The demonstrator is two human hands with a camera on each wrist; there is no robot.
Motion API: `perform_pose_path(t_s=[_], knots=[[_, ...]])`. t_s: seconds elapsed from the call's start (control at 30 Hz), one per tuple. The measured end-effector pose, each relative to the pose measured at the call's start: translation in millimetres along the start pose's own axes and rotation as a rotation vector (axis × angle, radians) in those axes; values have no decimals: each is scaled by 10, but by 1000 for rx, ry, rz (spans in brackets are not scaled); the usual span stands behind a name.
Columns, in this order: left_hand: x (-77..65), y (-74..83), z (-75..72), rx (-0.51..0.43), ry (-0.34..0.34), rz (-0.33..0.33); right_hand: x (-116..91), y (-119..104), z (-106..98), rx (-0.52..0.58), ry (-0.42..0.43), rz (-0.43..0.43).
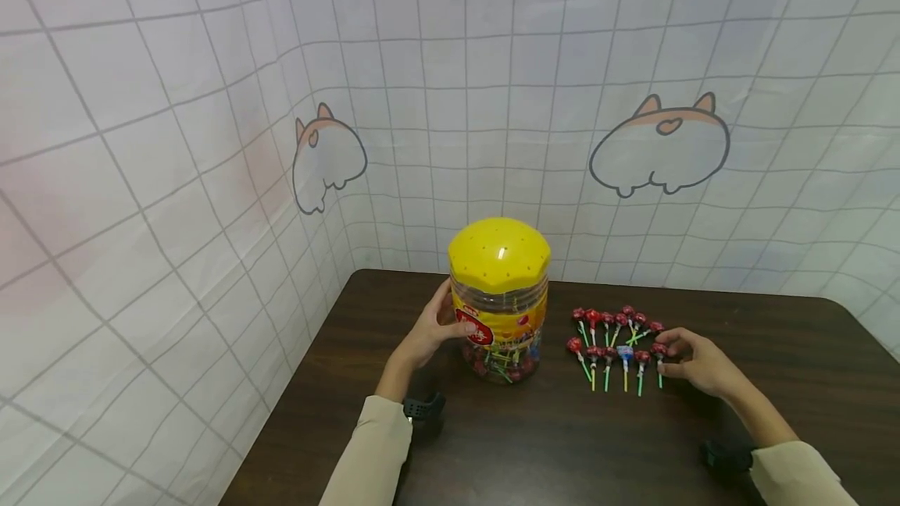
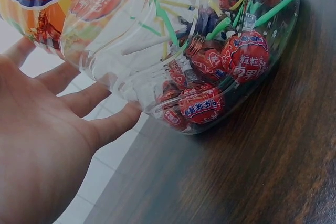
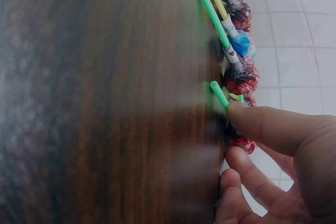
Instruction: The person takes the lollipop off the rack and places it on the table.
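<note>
A large clear plastic candy jar (image 1: 501,299) with a yellow lid stands upright on the table, lollipops visible in its lower part. My left hand (image 1: 425,333) holds its left side, thumb across the front label and fingers reaching behind. In the left wrist view, red-wrapped lollipops (image 2: 202,103) show through the jar's clear wall. On the right, my right hand (image 1: 703,365) pinches a red lollipop (image 1: 659,349) with a green stick at the right end of the front row. Its green stick (image 3: 219,94) pokes out past the thumb in the right wrist view.
Left of the pinched one, several lollipops lie side by side, one of them blue (image 1: 625,351). Behind them is another row of red lollipops (image 1: 593,316). The dark wooden table (image 1: 548,443) ends at a white gridded curtain (image 1: 436,139) at the back and left.
</note>
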State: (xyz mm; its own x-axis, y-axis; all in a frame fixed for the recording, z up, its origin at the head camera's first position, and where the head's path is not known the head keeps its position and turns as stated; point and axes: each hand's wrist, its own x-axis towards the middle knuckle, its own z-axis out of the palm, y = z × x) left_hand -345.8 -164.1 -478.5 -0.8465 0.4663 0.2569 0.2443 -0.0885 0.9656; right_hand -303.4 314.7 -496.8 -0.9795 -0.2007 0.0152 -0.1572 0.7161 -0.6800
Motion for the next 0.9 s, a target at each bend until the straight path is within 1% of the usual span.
perform_pose_path(t_s=[0.3,0.67,0.9], knots=[[4,-21,-26,6,-4,8,-7,-5,37,11,13,4],[-10,-34,-15,11,-15,8,-58,15,61,18,12,2],[-8,9,-28,14,-25,8,-101,33,-6,52,9,5]])
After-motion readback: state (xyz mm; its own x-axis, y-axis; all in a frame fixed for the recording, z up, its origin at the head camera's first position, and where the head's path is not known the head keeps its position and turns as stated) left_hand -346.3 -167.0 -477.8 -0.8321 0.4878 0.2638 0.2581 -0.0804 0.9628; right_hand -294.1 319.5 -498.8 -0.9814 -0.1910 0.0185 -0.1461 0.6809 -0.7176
